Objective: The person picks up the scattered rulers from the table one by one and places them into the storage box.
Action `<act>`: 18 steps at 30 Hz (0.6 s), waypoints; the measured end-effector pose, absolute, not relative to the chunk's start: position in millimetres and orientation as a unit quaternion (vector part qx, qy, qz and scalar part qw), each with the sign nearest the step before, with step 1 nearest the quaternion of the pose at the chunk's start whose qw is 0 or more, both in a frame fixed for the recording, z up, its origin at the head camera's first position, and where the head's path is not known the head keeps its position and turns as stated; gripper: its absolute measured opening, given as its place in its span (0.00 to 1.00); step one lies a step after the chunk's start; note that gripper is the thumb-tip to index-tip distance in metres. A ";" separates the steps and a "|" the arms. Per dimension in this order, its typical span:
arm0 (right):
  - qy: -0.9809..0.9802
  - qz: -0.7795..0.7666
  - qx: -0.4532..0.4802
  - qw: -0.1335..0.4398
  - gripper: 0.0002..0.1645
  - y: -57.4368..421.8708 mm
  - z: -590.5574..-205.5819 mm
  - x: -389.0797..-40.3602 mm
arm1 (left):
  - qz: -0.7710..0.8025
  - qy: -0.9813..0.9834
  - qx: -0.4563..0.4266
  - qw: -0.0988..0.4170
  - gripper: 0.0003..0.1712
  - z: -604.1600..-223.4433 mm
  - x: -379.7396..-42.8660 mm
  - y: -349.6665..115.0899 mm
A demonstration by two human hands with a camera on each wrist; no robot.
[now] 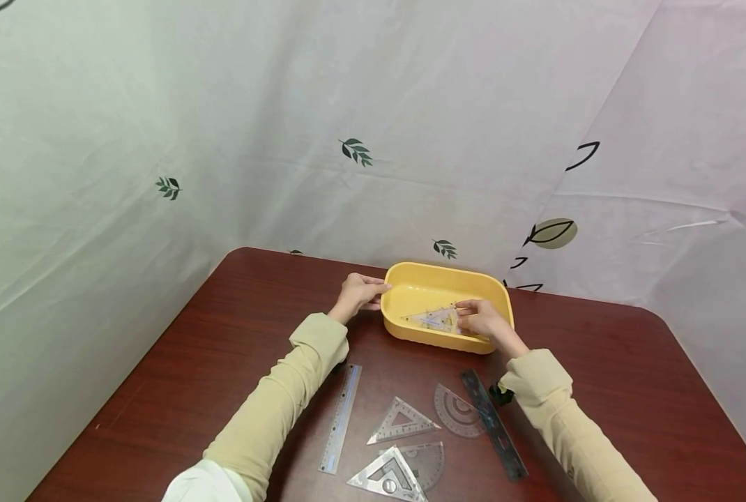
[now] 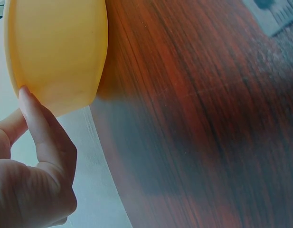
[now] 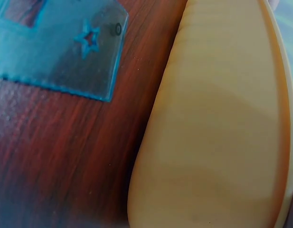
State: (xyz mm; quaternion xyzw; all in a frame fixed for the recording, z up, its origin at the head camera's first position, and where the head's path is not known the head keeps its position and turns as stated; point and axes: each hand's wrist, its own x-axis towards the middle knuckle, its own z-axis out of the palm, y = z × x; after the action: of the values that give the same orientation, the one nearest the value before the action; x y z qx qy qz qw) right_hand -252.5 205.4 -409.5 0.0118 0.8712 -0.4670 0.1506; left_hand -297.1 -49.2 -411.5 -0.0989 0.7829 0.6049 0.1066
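Near the back edge of the table sits a yellow plastic basin [image 1: 438, 274]. My left hand [image 1: 355, 294] pinches its left rim, thumb on the inside and fingers outside; the left wrist view shows the same hand [image 2: 42, 161] at the basin wall [image 2: 61, 52]. Inside the basin, my right hand [image 1: 484, 319] pinches a clear set square [image 1: 436, 319] by its right side. Whether other clear pieces lie beneath it, I cannot tell. The right wrist view shows mostly the basin's outer wall [image 3: 217, 114], which hides the right hand's fingers.
In front of the basin lie a long clear ruler [image 1: 340, 422], a clear set square [image 1: 404, 423], a protractor [image 1: 457, 413], a dark stencil ruler [image 1: 495, 425], and another set square [image 1: 376, 474] overlapping a second protractor [image 1: 429, 461]. A pale leaf-printed cloth [image 1: 410, 195] hangs behind the table.
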 end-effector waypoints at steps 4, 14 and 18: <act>0.880 -0.453 -0.002 0.141 0.27 205.7 -409.9 -252.2 | 0.605 0.783 -0.095 0.104 0.17 -411.3 -296.9 -49.7; 0.900 -0.430 -0.037 0.065 0.23 204.6 -407.7 -247.0 | 0.608 0.780 -0.099 0.107 0.17 -413.2 -298.6 -49.0; 0.909 -0.414 -0.035 0.041 0.22 203.6 -403.0 -242.7 | 0.607 0.780 -0.103 0.108 0.17 -413.5 -299.2 -48.7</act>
State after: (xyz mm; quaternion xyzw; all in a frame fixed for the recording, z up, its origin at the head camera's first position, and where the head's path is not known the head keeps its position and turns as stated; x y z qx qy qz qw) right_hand -242.7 203.6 -403.0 -0.0348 0.9086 -0.4142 0.0410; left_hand -299.2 -48.7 -413.5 -0.1034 0.7802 0.6074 0.1079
